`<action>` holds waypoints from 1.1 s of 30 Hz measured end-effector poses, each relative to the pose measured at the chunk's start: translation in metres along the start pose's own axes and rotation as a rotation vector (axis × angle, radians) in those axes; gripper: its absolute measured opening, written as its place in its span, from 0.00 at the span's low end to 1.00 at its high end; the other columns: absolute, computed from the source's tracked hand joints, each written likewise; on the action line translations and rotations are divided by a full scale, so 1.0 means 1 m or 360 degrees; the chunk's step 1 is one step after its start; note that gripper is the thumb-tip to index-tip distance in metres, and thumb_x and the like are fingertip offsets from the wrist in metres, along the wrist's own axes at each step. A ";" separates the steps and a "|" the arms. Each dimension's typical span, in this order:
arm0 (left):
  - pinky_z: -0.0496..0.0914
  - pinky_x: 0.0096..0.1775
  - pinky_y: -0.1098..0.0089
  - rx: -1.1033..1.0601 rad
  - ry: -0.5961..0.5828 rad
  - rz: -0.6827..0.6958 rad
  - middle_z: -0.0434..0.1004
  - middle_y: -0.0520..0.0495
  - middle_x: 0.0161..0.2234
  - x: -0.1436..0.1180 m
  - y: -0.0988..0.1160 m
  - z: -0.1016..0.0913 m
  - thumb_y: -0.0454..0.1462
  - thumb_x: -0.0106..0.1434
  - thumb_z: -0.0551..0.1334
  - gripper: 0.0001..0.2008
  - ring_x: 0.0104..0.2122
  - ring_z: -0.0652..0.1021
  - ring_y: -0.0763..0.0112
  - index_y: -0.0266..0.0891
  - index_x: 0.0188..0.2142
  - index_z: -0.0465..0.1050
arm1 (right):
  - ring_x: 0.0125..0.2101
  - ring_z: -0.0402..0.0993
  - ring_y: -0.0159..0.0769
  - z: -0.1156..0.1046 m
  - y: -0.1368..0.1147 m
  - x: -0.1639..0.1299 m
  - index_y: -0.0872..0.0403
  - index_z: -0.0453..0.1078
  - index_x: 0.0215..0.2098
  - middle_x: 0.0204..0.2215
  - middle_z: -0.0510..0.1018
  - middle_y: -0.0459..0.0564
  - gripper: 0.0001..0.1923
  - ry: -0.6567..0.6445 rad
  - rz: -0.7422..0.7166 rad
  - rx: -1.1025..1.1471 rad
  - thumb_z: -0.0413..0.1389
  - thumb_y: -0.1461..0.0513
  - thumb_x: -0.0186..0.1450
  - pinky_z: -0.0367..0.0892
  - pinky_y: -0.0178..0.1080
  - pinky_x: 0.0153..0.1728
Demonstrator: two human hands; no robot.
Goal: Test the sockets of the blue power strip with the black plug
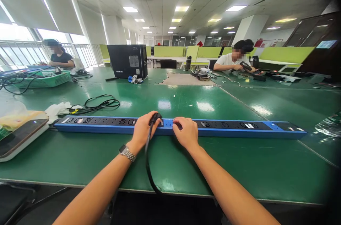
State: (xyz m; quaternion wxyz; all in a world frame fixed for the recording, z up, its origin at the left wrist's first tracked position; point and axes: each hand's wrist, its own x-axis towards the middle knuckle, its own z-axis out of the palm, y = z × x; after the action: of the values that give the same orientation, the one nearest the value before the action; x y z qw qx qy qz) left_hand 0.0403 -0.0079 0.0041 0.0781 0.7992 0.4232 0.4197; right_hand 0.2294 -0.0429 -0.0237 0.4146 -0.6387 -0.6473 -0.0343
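Note:
A long blue and black power strip (pixel 226 128) lies across the green table (pixel 239 168), parallel to its near edge. My left hand (pixel 142 131) grips a black plug (pixel 156 116) at the strip's middle sockets, and its black cable (pixel 147 161) runs down over the table's front edge. A metal watch sits on that wrist. My right hand (pixel 186 132) rests on top of the strip just right of the plug, fingers curled over the strip's top.
A coiled black cable (pixel 101 103) and crumpled white paper (pixel 57 109) lie behind the strip at left. A white device (pixel 18 140) sits at the left edge. A black computer tower (pixel 128 61) stands further back. Two people sit at the far sides.

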 end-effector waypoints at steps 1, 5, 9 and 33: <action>0.72 0.42 0.68 0.0023 -0.0085 0.0032 0.81 0.47 0.39 0.003 0.007 0.007 0.42 0.67 0.56 0.12 0.37 0.79 0.65 0.41 0.45 0.72 | 0.43 0.71 0.40 0.000 0.000 0.000 0.49 0.74 0.35 0.40 0.81 0.45 0.08 0.0004 -0.0004 0.0003 0.52 0.62 0.63 0.58 0.44 0.46; 0.71 0.39 0.66 0.0184 -0.0229 -0.0023 0.81 0.46 0.36 0.012 0.025 0.025 0.41 0.66 0.58 0.11 0.36 0.79 0.62 0.41 0.45 0.73 | 0.42 0.71 0.40 -0.001 0.003 -0.001 0.49 0.74 0.36 0.40 0.81 0.46 0.09 0.0021 -0.0006 0.0036 0.51 0.62 0.64 0.59 0.44 0.46; 0.71 0.39 0.65 0.0379 -0.0263 -0.0057 0.81 0.44 0.36 0.011 0.030 0.024 0.42 0.66 0.58 0.12 0.37 0.79 0.60 0.41 0.45 0.73 | 0.42 0.72 0.40 0.000 0.004 0.000 0.49 0.74 0.37 0.40 0.81 0.47 0.10 0.0042 0.0006 0.0077 0.51 0.62 0.64 0.59 0.44 0.47; 0.63 0.55 0.56 0.0389 -0.0316 0.0149 0.77 0.42 0.52 -0.001 0.013 0.034 0.33 0.60 0.58 0.22 0.52 0.75 0.59 0.41 0.55 0.68 | 0.36 0.75 0.38 0.016 -0.009 0.012 0.50 0.73 0.30 0.31 0.80 0.51 0.10 0.0305 -0.0710 0.0195 0.52 0.59 0.66 0.71 0.42 0.41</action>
State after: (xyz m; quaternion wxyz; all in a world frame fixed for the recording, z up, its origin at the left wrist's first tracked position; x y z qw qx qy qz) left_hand 0.0729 -0.0086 -0.0122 0.0021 0.8591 0.4236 0.2874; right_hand 0.2154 -0.0256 -0.0222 0.4943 -0.4474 -0.7309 -0.1460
